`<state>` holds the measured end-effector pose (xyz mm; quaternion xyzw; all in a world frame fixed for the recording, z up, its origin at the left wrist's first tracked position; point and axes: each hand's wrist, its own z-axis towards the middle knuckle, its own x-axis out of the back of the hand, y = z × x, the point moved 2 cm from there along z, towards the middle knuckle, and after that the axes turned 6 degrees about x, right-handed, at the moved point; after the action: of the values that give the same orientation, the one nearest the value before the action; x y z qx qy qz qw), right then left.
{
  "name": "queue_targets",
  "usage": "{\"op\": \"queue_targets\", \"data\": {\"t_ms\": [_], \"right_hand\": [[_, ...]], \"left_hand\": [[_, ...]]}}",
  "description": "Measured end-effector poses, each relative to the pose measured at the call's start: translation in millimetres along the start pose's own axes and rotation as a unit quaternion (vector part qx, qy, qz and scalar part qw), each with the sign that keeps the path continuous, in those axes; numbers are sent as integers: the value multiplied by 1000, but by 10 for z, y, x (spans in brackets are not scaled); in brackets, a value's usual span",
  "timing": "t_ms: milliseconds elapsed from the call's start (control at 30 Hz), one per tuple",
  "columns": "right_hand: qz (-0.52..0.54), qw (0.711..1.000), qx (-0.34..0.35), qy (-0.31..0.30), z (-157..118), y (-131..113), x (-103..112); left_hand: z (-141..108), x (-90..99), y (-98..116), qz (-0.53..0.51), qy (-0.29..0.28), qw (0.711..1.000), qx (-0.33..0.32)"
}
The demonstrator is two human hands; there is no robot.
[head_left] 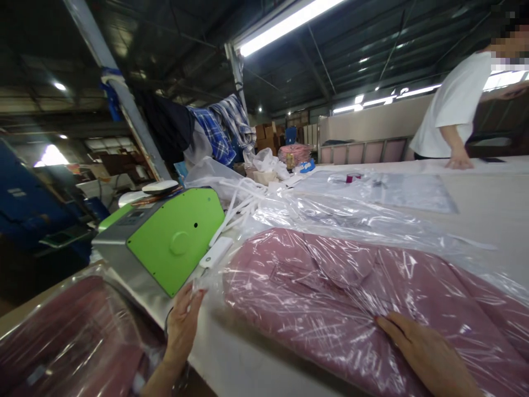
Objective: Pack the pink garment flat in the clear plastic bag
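Observation:
A dusty-pink padded garment [301, 281] lies on the white table inside a clear plastic bag [264, 325]. My left hand [184, 322] is closed at the left end of this bag, pinching the loose edge of the film between thumb and fingers. On top of the garment, my right hand [425, 350] grips the film with its fingertips, and creases spread out from that spot. Just beyond my left hand stands a green and grey machine [177, 242], with a small white device [216, 252] beside it.
Another bagged pink garment [74, 336] sits low at the left. Clear plastic sheets [330, 212] and a purple tape roll [353, 178] lie farther back on the table [491, 204]. A person in a white shirt [452, 105] leans a hand on the far right side.

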<state>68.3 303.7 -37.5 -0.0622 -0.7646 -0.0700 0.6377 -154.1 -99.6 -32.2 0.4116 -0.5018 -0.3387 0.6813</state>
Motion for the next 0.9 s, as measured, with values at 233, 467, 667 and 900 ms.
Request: {"op": "queue_targets", "data": {"t_ms": [233, 467, 667, 900], "right_hand": [[125, 988, -91, -28, -18, -163, 230], [245, 956, -161, 19, -25, -230, 311], [241, 953, -175, 62, -48, -299, 388], [213, 956, -186, 74, -48, -348, 435]], "left_hand": [[492, -178, 345, -33, 68, 996, 49], [679, -310, 211, 133, 40, 989, 58], [515, -138, 538, 231, 29, 973, -3], [-775, -956, 1059, 114, -82, 753, -643]]}}
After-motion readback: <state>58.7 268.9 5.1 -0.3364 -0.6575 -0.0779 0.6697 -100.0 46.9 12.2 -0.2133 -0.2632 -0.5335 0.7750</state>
